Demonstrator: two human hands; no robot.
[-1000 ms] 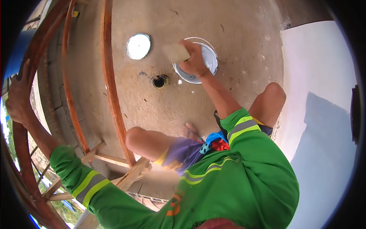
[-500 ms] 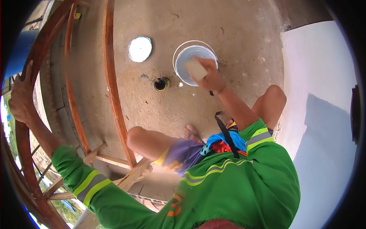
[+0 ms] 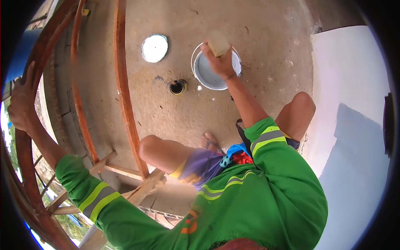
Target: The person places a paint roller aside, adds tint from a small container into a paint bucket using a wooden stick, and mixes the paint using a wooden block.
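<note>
1. Head view: my right hand (image 3: 220, 62) is closed around a pale beige, rectangular block (image 3: 218, 44), its edges slightly blurred.
2. The block is at the far rim of a round white bucket (image 3: 205, 79) with a thin wire handle and grey paint inside; I cannot tell whether they touch.
3. My left hand (image 3: 23, 100) lies against a dark red-brown curved beam (image 3: 25, 158) on the left, one finger stretched along it; the other fingers are hidden, so I cannot tell how tightly they close.
4. Left of the bucket, on the brown concrete floor (image 3: 266, 37), stands a small black open can (image 3: 177, 87) with a yellowish side.
5. Farther left and far lies a round white lid (image 3: 154, 48).
</note>
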